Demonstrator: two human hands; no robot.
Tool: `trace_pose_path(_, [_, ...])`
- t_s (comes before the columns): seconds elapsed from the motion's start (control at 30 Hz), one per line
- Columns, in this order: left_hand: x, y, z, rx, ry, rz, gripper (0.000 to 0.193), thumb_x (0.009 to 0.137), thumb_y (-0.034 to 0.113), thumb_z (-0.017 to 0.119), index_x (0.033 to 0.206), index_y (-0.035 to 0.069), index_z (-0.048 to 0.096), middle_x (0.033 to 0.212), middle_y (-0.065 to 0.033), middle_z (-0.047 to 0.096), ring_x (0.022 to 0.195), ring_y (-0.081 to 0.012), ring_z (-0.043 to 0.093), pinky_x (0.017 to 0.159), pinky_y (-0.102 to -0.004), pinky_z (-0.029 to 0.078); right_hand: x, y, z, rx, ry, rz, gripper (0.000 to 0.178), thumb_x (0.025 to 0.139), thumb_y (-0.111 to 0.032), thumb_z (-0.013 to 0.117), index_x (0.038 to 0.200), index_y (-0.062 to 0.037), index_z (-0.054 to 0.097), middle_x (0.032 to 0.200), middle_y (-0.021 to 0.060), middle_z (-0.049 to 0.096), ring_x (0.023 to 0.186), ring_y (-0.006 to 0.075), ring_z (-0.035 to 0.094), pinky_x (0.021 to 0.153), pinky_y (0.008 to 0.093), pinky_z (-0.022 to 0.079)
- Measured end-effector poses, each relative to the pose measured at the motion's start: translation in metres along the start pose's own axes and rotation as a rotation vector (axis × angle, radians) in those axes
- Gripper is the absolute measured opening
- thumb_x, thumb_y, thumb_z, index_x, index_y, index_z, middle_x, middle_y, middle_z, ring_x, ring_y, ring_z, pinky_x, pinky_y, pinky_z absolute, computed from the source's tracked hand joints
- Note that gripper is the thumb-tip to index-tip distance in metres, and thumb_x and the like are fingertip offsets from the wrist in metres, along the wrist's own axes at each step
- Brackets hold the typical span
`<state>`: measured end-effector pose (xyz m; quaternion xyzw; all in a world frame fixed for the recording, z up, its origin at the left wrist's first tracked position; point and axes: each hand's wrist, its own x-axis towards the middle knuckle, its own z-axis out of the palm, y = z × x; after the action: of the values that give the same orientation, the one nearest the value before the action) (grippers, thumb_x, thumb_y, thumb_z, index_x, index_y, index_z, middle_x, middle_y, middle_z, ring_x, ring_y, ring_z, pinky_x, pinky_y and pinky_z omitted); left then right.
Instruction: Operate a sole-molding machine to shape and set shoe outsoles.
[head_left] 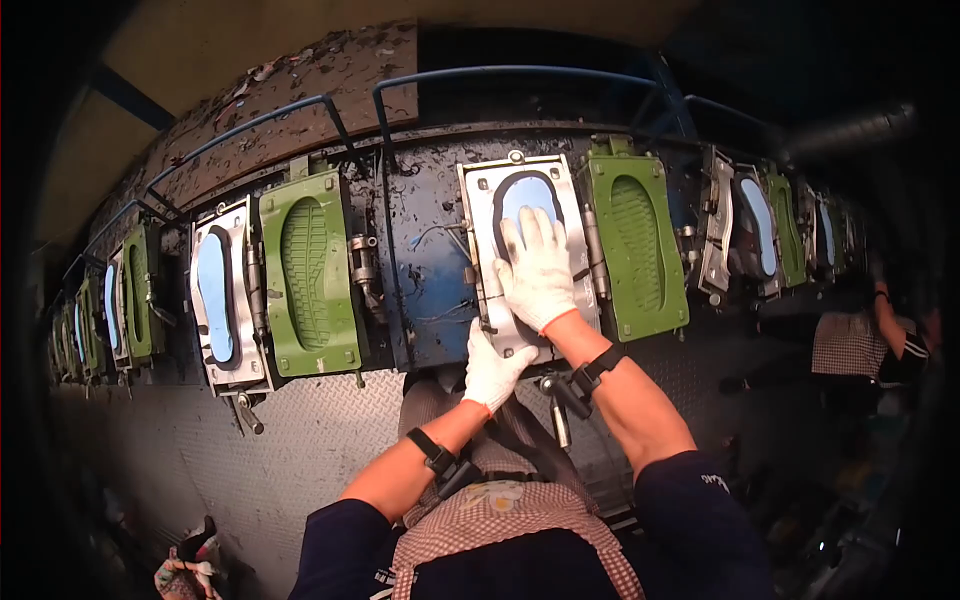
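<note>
At the centre of the mould line, the gloved right hand (537, 268) lies flat, unclenched, on the pale sole insert (527, 200) in its metal mould (480, 215), the left hand (493, 368) gripping the mould's lower edge; the insert likely handles light, pliable, best lifted by its rim.

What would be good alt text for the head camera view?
A right hand in a white glove presses flat on a pale blue shoe sole in a grey metal mould, while the gloved left hand grips the mould's lower edge. Open green mould lids line the dark machine.
</note>
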<state>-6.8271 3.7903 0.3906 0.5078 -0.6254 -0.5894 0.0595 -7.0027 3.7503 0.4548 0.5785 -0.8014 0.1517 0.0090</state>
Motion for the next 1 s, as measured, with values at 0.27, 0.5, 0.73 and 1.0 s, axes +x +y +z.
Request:
trace_pose_path(0.27, [0.029, 0.044, -0.014, 0.564, 0.234, 1.014, 0.075, 0.065, 0.016, 0.090, 0.133, 0.003, 0.061, 0.145, -0.0242, 0.052, 0.136, -0.0465, 0.050, 0.112, -0.0539, 0.043, -0.092, 0.064, -0.019, 0.594, -0.232, -0.091, 0.049, 0.091, -0.018, 0.070, 0.136, 0.0002, 0.066, 0.151, 0.0213, 0.053, 0.146, 0.0381, 0.045, 0.122, 0.0431, 0.035])
trace_pose_path(0.5, [0.026, 0.056, 0.004, 0.215, 0.262, 0.869, 0.027, 0.081, 0.010, 0.082, 0.106, 0.004, 0.074, 0.104, -0.0125, 0.074, 0.104, -0.0319, 0.070, 0.093, -0.0393, 0.056, -0.073, 0.078, -0.015, 0.617, -0.089, -0.113, 0.019, 0.090, -0.019, 0.075, 0.096, -0.0018, 0.071, 0.097, 0.0119, 0.067, 0.095, 0.0329, 0.063, 0.085, 0.0423, 0.052])
trace_pose_path(0.73, [0.022, 0.046, -0.008, 0.335, 0.177, 0.951, 0.032, 0.080, 0.011, 0.081, 0.110, 0.001, 0.073, 0.111, -0.0159, 0.072, 0.106, -0.0358, 0.068, 0.096, -0.0448, 0.054, -0.051, 0.074, -0.018, 0.631, -0.118, -0.097, 0.019, 0.090, -0.022, 0.075, 0.089, -0.0033, 0.069, 0.087, 0.0133, 0.064, 0.086, 0.0335, 0.062, 0.080, 0.0428, 0.052])
trace_pose_path(1.0, [0.031, 0.044, -0.005, 0.534, 0.101, 1.071, 0.049, 0.075, 0.016, 0.084, 0.121, 0.007, 0.069, 0.117, -0.0106, 0.066, 0.114, -0.0326, 0.063, 0.098, -0.0446, 0.051, 0.075, 0.050, 0.032, 0.090, 0.008, -0.004, 0.028, 0.094, -0.032, 0.063, 0.101, -0.0052, 0.070, 0.105, 0.0136, 0.065, 0.108, 0.0345, 0.058, 0.096, 0.0480, 0.047])
